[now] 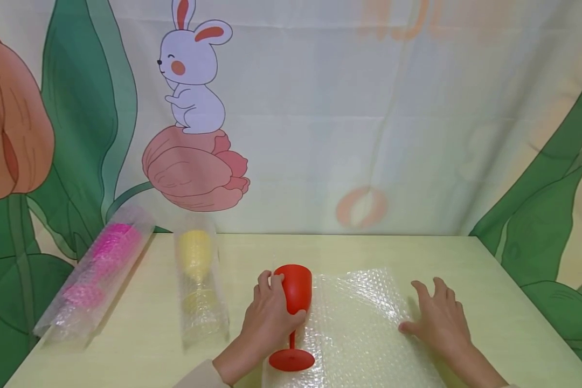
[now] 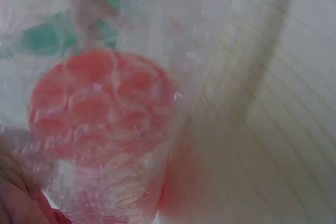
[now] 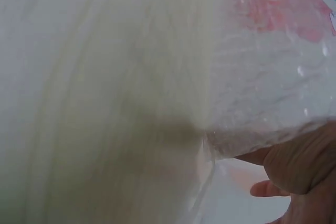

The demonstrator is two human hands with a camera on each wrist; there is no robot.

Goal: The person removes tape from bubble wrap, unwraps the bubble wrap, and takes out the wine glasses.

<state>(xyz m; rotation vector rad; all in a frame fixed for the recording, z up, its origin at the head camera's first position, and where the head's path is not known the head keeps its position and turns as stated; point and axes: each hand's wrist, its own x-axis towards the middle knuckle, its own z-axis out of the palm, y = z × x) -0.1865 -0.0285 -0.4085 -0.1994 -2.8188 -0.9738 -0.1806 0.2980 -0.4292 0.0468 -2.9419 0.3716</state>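
A red plastic goblet (image 1: 298, 288) lies on a sheet of bubble wrap (image 1: 364, 328), its round base (image 1: 292, 360) toward me. My left hand (image 1: 270, 312) grips the goblet's bowl from the left, with the thumb across its lower part. In the left wrist view, the red base (image 2: 100, 108) shows through clear bubble wrap. My right hand (image 1: 441, 318) is spread at the sheet's right edge, thumb closest to it, holding nothing I can see. The right wrist view has the sheet's edge (image 3: 273, 129) beside that hand; whether they touch, I cannot tell.
To the left on the pale table (image 1: 252, 248) lie a pink item (image 1: 104, 253) and a yellow goblet (image 1: 195, 258), each wrapped in bubble wrap. A printed cloth (image 1: 310, 134) with a rabbit and tulips hangs behind the table.
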